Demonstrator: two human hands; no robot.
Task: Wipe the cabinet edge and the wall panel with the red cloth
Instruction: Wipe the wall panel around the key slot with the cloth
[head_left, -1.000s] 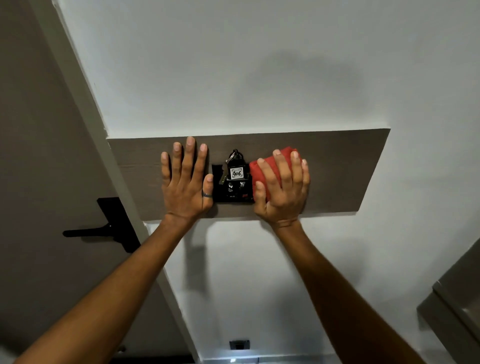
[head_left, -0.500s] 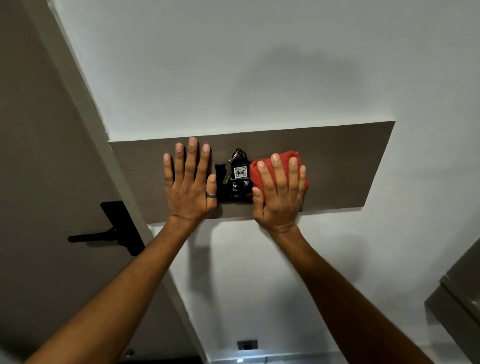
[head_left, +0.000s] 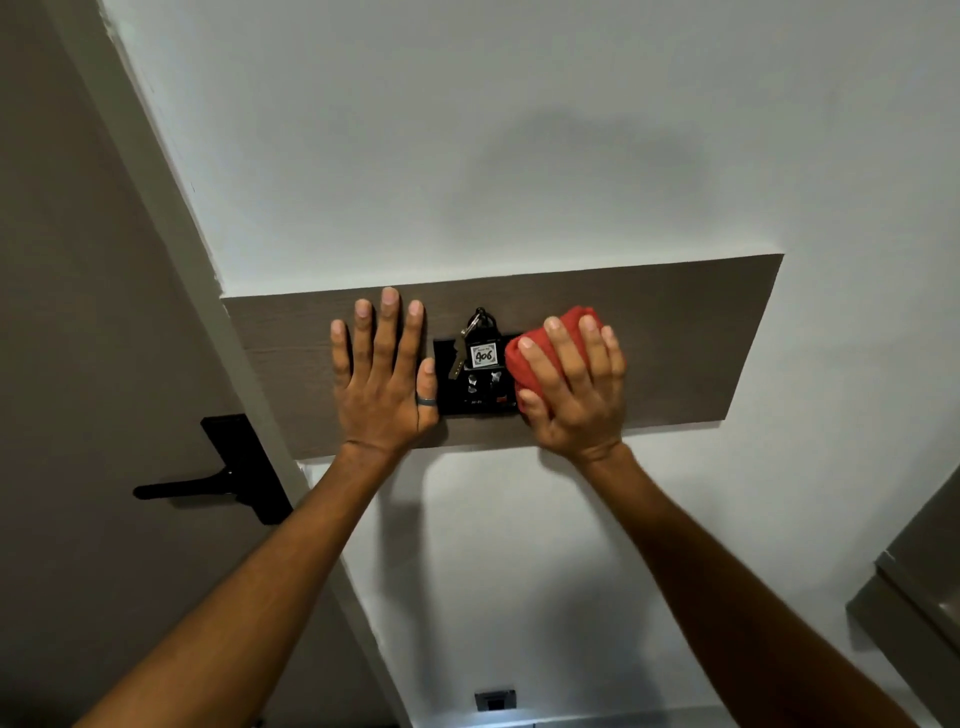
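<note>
Wiping of the wall panel (head_left: 675, 332) looks to be the step in hand: the right hand (head_left: 574, 387) presses the bunched red cloth (head_left: 540, 343) flat against it, just right of the black key holder (head_left: 475, 376), while the left hand (head_left: 384, 374) rests spread and empty on the panel's left part. Bare panel stretches rightward to its end, so the next stroke probably calls for sliding that way, clear of the hanging keys.

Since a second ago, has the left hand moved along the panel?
No. The left hand still lies flat on the panel, its thumb just left of the black switch plate, as before.
</note>
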